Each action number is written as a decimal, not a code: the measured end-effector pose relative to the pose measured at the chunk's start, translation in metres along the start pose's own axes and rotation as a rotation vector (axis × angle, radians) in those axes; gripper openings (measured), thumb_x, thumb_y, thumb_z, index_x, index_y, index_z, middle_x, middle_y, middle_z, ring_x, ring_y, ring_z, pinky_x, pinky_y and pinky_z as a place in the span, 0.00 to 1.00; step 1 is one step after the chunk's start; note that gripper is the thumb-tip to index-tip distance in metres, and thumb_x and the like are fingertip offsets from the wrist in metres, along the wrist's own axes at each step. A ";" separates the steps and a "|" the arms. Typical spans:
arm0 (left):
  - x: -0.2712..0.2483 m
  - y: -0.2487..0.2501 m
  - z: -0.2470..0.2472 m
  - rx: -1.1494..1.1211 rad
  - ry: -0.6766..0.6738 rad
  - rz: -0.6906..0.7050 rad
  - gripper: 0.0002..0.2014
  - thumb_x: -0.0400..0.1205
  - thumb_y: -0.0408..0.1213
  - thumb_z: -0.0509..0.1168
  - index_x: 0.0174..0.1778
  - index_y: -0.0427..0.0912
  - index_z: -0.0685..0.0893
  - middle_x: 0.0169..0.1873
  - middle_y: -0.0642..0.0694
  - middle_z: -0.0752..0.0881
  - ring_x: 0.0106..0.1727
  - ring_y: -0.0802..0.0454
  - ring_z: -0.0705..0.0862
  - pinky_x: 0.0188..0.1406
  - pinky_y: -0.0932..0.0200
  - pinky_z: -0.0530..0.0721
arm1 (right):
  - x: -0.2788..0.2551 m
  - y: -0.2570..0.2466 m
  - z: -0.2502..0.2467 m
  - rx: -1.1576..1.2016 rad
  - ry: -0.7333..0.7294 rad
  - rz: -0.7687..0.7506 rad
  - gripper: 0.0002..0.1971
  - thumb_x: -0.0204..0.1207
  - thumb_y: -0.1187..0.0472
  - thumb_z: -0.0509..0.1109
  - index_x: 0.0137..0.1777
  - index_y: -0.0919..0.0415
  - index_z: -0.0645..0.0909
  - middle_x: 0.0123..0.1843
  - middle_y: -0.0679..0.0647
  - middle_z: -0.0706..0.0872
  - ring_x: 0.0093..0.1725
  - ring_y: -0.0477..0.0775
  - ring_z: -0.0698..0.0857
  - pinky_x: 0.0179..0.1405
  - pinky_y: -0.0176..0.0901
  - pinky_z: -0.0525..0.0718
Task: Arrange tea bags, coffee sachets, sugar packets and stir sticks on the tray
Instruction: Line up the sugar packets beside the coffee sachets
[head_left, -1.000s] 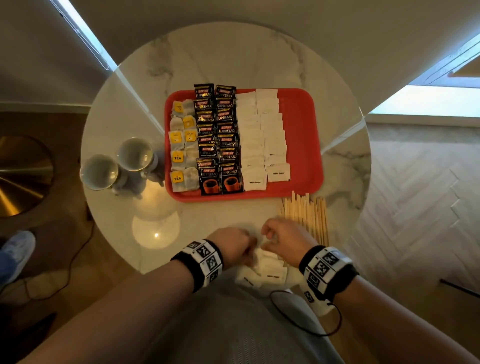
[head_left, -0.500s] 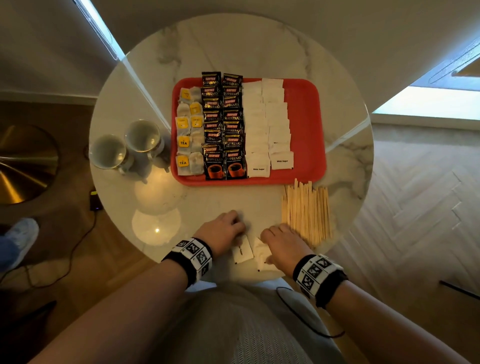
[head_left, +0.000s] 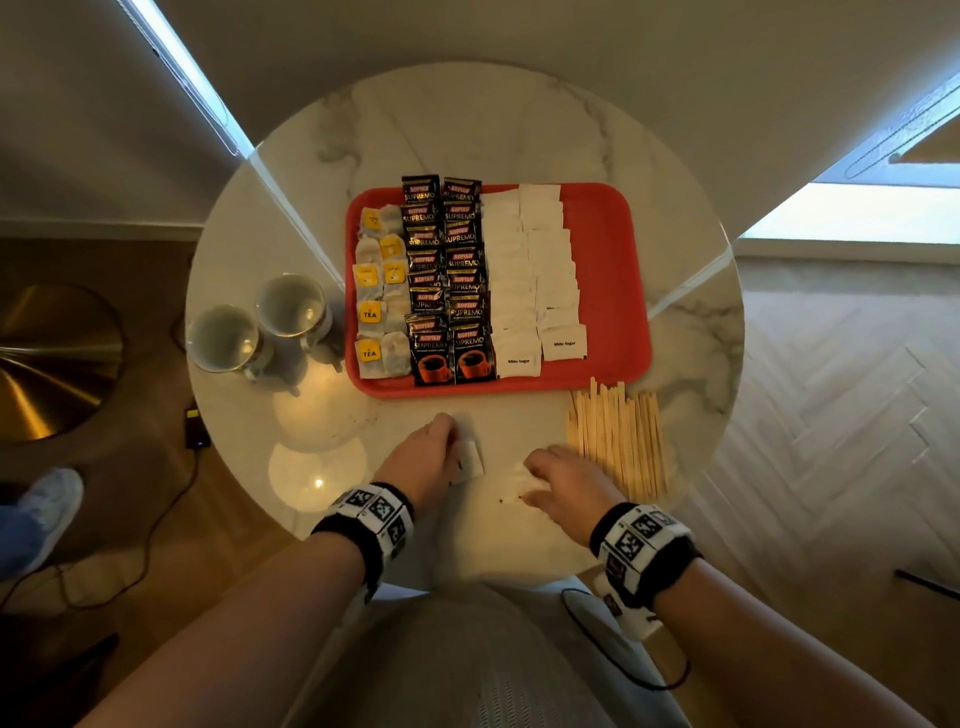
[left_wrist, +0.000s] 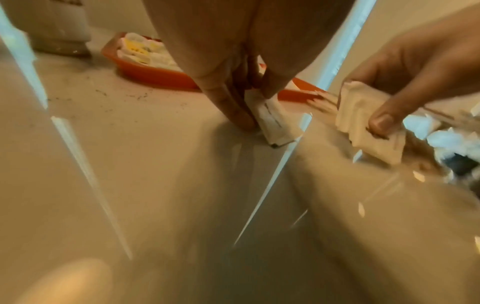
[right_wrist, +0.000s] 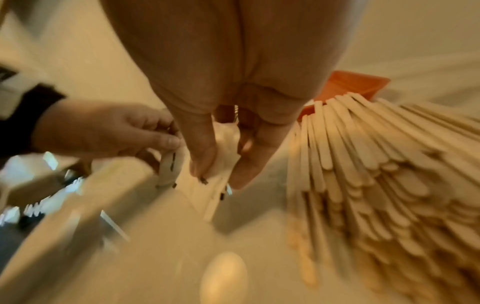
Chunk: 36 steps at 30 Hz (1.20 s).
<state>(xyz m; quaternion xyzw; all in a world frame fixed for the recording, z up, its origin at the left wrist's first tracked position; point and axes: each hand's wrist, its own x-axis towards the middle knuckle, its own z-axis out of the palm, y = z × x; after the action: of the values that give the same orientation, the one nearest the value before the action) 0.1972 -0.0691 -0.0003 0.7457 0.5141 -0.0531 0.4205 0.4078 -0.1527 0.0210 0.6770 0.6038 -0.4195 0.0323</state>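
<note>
From the head view, the left hand (head_left: 423, 457) has drawn one sugar packet (head_left: 470, 457) away toward 12 o'clock, nearer the tray (head_left: 608, 291), while, per the wrist views, the right hand (right_wrist: 221, 144) pinches the remaining packets (right_wrist: 207, 185) beside the stir sticks (right_wrist: 363, 164), so placing sugar continues.

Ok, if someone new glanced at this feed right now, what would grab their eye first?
Probably the red tray in the middle of the round marble table, packed with neat columns: tea bags on its left, black coffee sachets next, then white sugar packets, with its right strip bare. Next, the fanned pile of wooden stir sticks off the tray's near right corner, and both hands at the near edge, left hand and right hand, each pinching white packets.
</note>
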 end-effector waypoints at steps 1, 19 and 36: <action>0.000 0.003 -0.006 -0.090 0.042 -0.010 0.06 0.89 0.42 0.58 0.59 0.45 0.73 0.47 0.45 0.86 0.45 0.45 0.85 0.44 0.51 0.82 | 0.001 -0.001 -0.007 0.081 0.036 0.015 0.16 0.81 0.55 0.73 0.67 0.53 0.80 0.58 0.47 0.82 0.58 0.49 0.82 0.56 0.38 0.77; 0.045 0.061 -0.027 -1.238 0.023 -0.225 0.06 0.89 0.37 0.63 0.59 0.41 0.78 0.55 0.36 0.86 0.48 0.47 0.89 0.42 0.51 0.92 | 0.053 -0.030 -0.075 0.603 0.342 0.092 0.20 0.68 0.56 0.86 0.58 0.49 0.83 0.49 0.49 0.84 0.45 0.46 0.89 0.48 0.38 0.89; 0.078 0.046 -0.027 -1.262 0.237 -0.369 0.11 0.88 0.33 0.65 0.64 0.35 0.76 0.59 0.35 0.84 0.48 0.41 0.89 0.38 0.48 0.93 | 0.087 0.043 -0.119 0.423 0.386 0.220 0.09 0.79 0.63 0.75 0.45 0.45 0.85 0.44 0.44 0.89 0.46 0.47 0.88 0.46 0.41 0.87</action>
<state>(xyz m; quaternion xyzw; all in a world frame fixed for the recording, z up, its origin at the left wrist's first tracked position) 0.2613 0.0003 0.0028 0.2573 0.6084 0.2692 0.7009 0.4998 -0.0303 0.0250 0.7971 0.4212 -0.3938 -0.1795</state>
